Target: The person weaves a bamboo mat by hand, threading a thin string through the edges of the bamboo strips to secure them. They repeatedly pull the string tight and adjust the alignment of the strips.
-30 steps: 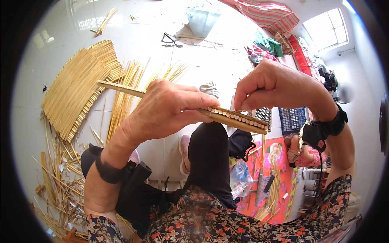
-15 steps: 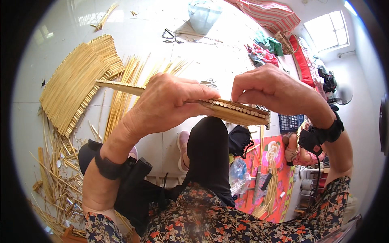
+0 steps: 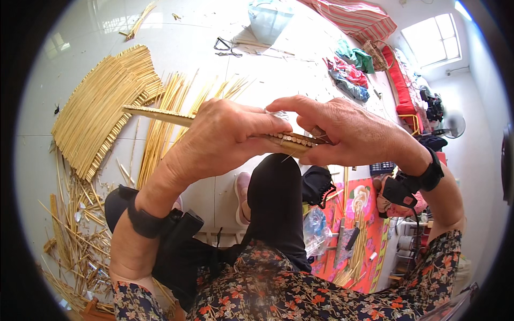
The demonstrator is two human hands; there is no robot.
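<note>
A long, flat straw strip [image 3: 158,114] with a row of small round pieces along its edge runs crosswise above my lap. My left hand [image 3: 225,134] grips it, fingers over the top and thumb beneath. My right hand [image 3: 353,131] is closed around the strip's right end, its index finger reaching over the top toward my left hand and its thumb under the lower edge. A thin pin-like piece [image 3: 287,155] pokes down below the strip by my right thumb. My right fingers hide the strip's far end.
A woven straw panel [image 3: 96,112], loose straw [image 3: 80,241] and a pale bin [image 3: 267,20] are on the tiled floor. At right are clothes [image 3: 348,77], a flowered mat [image 3: 326,265], a fan [image 3: 452,125] and possibly another person in pink [image 3: 396,208].
My right hand has come from a pinch above the strip to wrapping round its right end, thumb now underneath and index finger stretched leftward. My left hand keeps its grip on the strip.
</note>
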